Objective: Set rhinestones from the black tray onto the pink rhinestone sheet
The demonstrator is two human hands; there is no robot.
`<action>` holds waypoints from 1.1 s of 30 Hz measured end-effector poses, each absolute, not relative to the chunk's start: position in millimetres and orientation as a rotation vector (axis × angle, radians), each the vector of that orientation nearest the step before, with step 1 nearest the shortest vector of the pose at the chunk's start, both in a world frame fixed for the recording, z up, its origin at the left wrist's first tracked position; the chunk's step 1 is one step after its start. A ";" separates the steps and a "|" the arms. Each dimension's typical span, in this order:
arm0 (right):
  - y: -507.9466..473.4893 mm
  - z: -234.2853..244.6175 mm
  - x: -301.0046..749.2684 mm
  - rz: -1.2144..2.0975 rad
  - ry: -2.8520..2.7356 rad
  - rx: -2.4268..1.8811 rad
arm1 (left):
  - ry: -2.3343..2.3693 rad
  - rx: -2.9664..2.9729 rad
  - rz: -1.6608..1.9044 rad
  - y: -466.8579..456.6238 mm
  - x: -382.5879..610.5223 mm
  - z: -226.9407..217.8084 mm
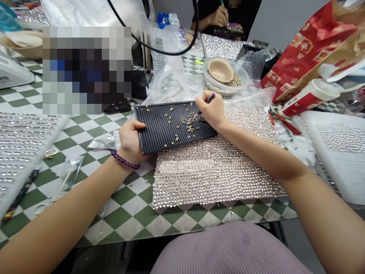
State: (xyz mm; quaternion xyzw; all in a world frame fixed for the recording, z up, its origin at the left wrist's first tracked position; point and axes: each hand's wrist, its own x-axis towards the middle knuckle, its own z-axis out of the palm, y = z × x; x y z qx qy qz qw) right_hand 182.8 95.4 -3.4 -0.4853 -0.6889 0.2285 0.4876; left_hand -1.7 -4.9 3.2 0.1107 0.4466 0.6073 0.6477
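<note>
Black ridged tray point(156, 127), scattered with small gold-toned stones point(189, 122), is lying at a slight slant over the far left part of a sheet of clear sparkling stones point(216, 173) on a green-and-white checked worktop point(134, 224); whether it is touching the sheet cannot be told. The left hand point(130, 140) is gripping the tray's left end, its thumb resting over the rim, while the right hand point(212, 111) is pinching a slim dark pen-like tool point(210, 98) in a closed grip, angling it down towards the scattered stones.

Purple bracelet point(124, 160) of round beads, left wrist point(131, 153), finely ribbed mauve garment point(228, 251)
</note>
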 end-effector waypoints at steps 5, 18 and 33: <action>102.6 -7.6 182.5 0.537 -1.688 -1.212 | 1.008 0.201 1.391 -5.6 2.4 9.1; 103.2 -8.3 181.6 0.508 -1.742 -1.218 | 1.011 0.172 1.404 -6.8 3.4 11.6; 102.8 -10.4 182.2 0.459 -1.743 -1.185 | 0.997 0.213 1.423 -5.5 1.9 5.5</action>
